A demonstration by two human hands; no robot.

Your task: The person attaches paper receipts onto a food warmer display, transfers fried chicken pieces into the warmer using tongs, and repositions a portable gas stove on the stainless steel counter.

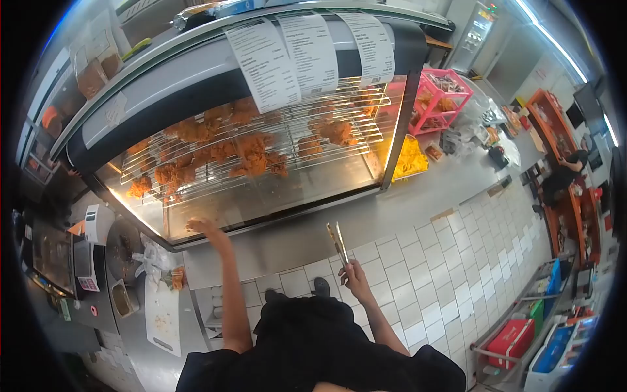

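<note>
My right hand [353, 274] is closed around the lower end of metal tongs [337, 243], which point up and away in front of the counter edge. Reaching forward, my left hand [204, 227] has its fingers spread against or just in front of the lower glass of a lit display case [261, 208]; whether it touches the glass I cannot tell. Inside the case, wire racks [219, 183] bear several pieces of fried chicken [253, 153]. Receipts [307, 52] hang over the top edge of the case.
Right of the case are a yellow heap of food [410, 159] and a pink rack [441, 101]. A white cutting board [162, 319] lies on the left counter. Another person [565, 175] is at the orange shelves far right. Crates [511, 341] stand lower right.
</note>
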